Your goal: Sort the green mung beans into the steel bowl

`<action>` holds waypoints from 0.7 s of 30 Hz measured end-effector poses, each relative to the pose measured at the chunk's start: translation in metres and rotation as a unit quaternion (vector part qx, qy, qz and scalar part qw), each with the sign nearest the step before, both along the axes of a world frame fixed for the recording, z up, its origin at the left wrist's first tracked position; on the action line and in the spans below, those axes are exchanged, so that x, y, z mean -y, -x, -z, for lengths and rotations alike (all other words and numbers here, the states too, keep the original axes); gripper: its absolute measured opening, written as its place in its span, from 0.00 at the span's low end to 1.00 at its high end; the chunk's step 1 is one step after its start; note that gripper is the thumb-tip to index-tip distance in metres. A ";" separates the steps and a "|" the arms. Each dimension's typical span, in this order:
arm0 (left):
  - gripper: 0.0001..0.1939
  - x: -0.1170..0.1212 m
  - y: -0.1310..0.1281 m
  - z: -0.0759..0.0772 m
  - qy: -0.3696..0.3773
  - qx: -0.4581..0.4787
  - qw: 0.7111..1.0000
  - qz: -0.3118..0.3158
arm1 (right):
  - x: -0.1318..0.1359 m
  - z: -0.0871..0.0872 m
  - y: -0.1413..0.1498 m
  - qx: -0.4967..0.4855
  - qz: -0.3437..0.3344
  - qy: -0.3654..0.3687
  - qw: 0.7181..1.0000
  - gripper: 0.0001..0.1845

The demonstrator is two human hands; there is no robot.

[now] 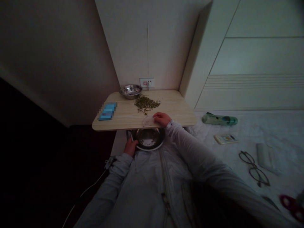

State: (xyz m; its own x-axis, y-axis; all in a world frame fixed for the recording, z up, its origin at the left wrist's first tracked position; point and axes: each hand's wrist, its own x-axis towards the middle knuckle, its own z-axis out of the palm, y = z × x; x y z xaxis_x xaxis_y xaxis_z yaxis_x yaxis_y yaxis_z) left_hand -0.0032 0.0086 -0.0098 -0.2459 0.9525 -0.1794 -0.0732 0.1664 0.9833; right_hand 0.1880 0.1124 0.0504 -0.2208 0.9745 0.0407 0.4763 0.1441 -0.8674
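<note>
My left hand [130, 147] is closed round the left rim of a metal bowl [155, 146], held just under the table's front edge. A few small bits lie in its bottom. At that edge my right hand [162, 119] grips a clear round plastic lid [147, 121], which rests on or just above the tabletop. A few grains show at the lid. Beyond it a loose pile of small green-brown grains [146, 103] spreads over the wooden table [180, 109], with a thin trail toward the lid. Their exact kind cannot be made out.
A second metal bowl [131, 91] stands at the back left, behind a blurred-out phone [108, 111]. A wall socket [147, 82] is behind the table. On the bed to the right lie a green bottle [219, 119], a phone [226, 138], glasses [254, 167] and red-handled scissors [291, 204].
</note>
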 end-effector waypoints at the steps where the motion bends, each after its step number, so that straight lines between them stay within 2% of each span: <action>1: 0.18 0.000 0.000 0.000 0.004 0.003 1.000 0.003 | 0.000 0.000 0.000 0.002 0.000 -0.002 1.000 0.13; 13: 0.20 -0.001 -0.001 0.002 0.025 0.052 0.998 0.018 | 0.004 -0.003 0.000 -0.015 -0.008 -0.003 1.000 0.11; 21: 0.18 0.000 0.001 0.004 0.018 0.039 0.999 0.014 | 0.012 -0.004 -0.008 -0.046 -0.015 0.003 0.999 0.12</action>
